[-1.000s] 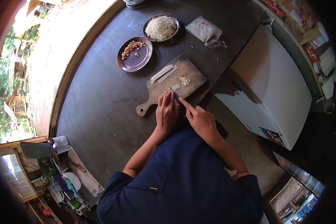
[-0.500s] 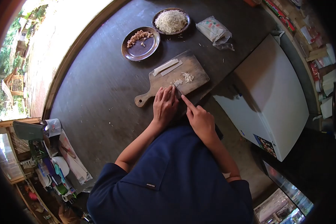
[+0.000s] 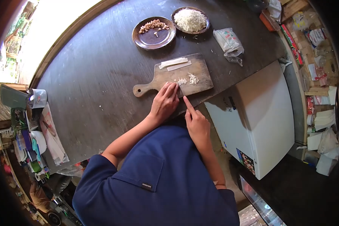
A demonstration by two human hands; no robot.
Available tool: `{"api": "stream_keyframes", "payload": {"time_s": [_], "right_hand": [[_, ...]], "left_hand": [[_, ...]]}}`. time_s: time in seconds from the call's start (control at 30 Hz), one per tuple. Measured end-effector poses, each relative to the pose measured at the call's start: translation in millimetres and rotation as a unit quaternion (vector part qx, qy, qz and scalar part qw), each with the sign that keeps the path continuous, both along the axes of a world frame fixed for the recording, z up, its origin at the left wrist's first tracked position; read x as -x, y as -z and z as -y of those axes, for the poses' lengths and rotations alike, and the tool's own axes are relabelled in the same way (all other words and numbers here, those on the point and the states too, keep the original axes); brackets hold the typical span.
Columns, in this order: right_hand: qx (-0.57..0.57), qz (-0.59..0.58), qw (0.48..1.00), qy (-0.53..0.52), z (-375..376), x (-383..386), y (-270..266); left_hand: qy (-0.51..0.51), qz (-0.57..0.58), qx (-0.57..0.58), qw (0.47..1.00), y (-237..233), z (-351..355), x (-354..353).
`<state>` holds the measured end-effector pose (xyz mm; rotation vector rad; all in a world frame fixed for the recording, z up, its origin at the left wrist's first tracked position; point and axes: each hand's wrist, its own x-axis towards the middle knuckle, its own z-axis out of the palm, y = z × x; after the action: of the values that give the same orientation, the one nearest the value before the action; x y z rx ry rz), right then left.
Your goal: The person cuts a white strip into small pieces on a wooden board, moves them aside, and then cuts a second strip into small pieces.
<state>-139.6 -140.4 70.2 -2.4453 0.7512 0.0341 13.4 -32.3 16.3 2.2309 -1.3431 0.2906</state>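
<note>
A wooden cutting board (image 3: 162, 77) with a handle lies on the dark table. My right hand (image 3: 198, 126) is closed round a knife (image 3: 180, 91), index finger stretched along it; the handle is hidden in the palm. Bent and held together, the fingers of my left hand (image 3: 164, 101) press on the board beside the blade, over a pale food strip that they mostly cover. Short cut pieces (image 3: 182, 81) lie just past the blade, with a small heap of thin slivers (image 3: 193, 78) to their right. Longer pale strips (image 3: 175, 63) rest along the board's far side.
Beyond the board stand a brown plate (image 3: 150, 43) with small brown chunks and another plate (image 3: 173, 19) heaped with pale shreds (image 3: 191, 20). A plastic packet (image 3: 228, 42) lies to their right. A white chest-like appliance (image 3: 267, 113) adjoins the table's right edge. Utensils and containers (image 3: 35, 137) crowd the left.
The head view has turned and shifted, so the board and plates appear rotated. Both hands stay at the same part of the board, with the knife still beside the left fingertips.
</note>
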Motion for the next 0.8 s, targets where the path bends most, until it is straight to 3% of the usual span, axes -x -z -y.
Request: {"api": "stream_keyframes", "payload": {"time_s": [0.27, 0.47, 0.63, 0.8], "right_hand": [[-0.004, 0.07, 0.997, -0.01, 6.0, -19.1, 12.8], [0.041, 0.017, 0.999, -0.004, -3.8, -3.9, 5.2], [-0.005, 0.082, 0.996, -0.023, 6.9, -23.1, 9.5], [-0.021, 0.015, 0.999, -0.021, 3.1, 0.0, -5.0]], "left_hand": [[-0.017, 0.016, -0.002, 1.0, 6.6, -3.7, 0.8], [-0.028, 0.031, -0.026, 0.999, 4.9, -4.5, 4.2], [-0.062, 0.053, -0.028, 0.996, 6.8, -2.9, 4.4], [-0.063, 0.086, -0.051, 0.993, 12.1, -6.3, 8.0]]}}
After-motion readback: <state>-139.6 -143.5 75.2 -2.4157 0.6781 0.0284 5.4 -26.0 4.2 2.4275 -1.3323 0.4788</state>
